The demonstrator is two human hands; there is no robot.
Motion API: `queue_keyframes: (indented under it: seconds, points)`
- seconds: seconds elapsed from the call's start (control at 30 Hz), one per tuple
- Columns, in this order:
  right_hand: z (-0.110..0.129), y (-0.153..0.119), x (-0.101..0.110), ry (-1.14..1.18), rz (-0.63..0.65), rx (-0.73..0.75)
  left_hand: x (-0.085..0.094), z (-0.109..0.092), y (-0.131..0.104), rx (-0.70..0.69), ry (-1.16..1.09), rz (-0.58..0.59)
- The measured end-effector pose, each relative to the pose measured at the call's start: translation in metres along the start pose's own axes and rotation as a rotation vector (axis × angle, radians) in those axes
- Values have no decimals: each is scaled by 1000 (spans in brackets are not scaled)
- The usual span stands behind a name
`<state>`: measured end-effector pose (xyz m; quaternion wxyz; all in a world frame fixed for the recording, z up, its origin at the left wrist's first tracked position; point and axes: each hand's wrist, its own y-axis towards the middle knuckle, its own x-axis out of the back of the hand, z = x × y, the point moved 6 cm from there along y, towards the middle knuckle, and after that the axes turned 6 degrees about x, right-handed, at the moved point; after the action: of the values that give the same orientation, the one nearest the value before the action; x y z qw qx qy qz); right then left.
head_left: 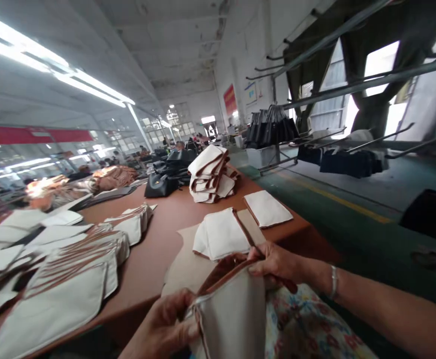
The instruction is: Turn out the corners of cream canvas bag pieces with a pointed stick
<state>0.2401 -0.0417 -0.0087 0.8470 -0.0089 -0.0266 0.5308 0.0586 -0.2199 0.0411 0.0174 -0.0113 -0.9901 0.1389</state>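
Observation:
Between my hands, at the front of the table, is a cream fabric pouch (233,314) with a brown inside showing along its upper opening. My left hand (165,319) is closed on its left corner, thumb on the near face. My right hand (274,262) pinches the upper right corner. A slim dark brown piece (290,285) sticks out below my right hand; I cannot tell whether it is a tool or part of the pouch. Just beyond lie a cream panel stack (221,234) on a beige sheet (180,269) and another cream piece (268,208).
The brown-covered table (158,239) carries rows of brown-edged cream pieces (64,294) at left and a tall cream stack (210,174) farther back. Black bags (165,179) lie behind. To the right stands a metal rack (315,94) with hanging bags. Floral cloth (308,324) covers my lap.

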Motion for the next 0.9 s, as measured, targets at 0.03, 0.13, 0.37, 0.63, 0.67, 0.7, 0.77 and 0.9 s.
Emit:
queue_keyframes:
  seconds: [0.03,0.13,0.37,0.63,0.67,0.7,0.77,0.9]
  points:
    - [-5,1,1,-71,17,4,-3,-1,4,9,36,-9]
    - [-1,3,-1,-223,41,63,-16,-6,16,17,101,-37]
    - [51,-1,-51,-111,267,88,-38,-10,27,18,134,28]
    - [39,11,-64,12,312,5,-36,-15,23,71,195,35]
    - [38,11,-62,13,319,-6,-36,-15,23,72,197,38]
    - [37,10,-61,8,325,-18,-36,-16,23,72,209,31]
    - [38,9,-60,-14,317,-3,-35,-18,24,74,274,-18]
    - [44,10,-58,-61,219,143,-34,-20,27,101,386,-81]
